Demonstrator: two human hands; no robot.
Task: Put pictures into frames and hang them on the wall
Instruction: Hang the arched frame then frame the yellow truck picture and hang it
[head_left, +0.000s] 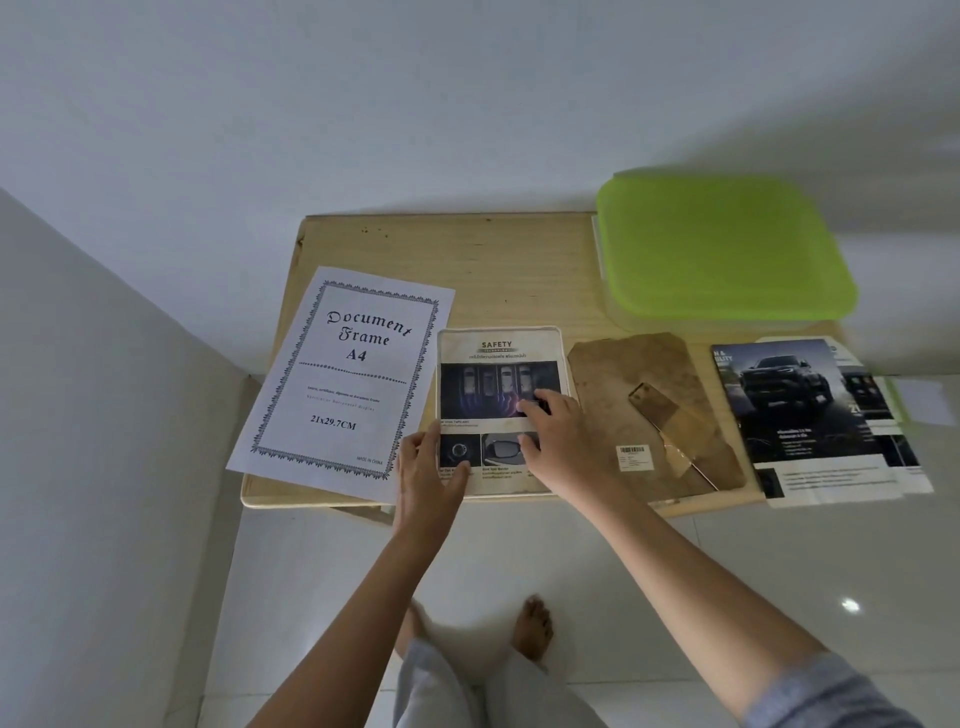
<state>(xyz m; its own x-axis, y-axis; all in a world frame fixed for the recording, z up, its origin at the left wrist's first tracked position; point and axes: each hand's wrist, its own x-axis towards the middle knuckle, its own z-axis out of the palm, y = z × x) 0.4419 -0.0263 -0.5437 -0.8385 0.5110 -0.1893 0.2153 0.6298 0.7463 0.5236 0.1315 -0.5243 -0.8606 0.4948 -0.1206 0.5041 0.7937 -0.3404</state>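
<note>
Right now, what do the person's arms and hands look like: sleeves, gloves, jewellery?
The left hand and right hand are bare: no gloves, rings or watch visible. The left forearm is uncovered to the image edge; the right arm meets a grey-blue sleeve at bottom right.

Pale frame (563, 353) flat on wooden counter (519, 270), SAFETY car leaflet (498, 384) lying in it. Left grip (431, 467) at frame's left edge, thumb on leaflet. Right grip (558, 441) fingertips press leaflet centre. A4 insert sheet (343, 379) left. Brown backing board (613, 384) right, then car brochure (800, 405). Green-lidded box (722, 244) at back right.
</note>
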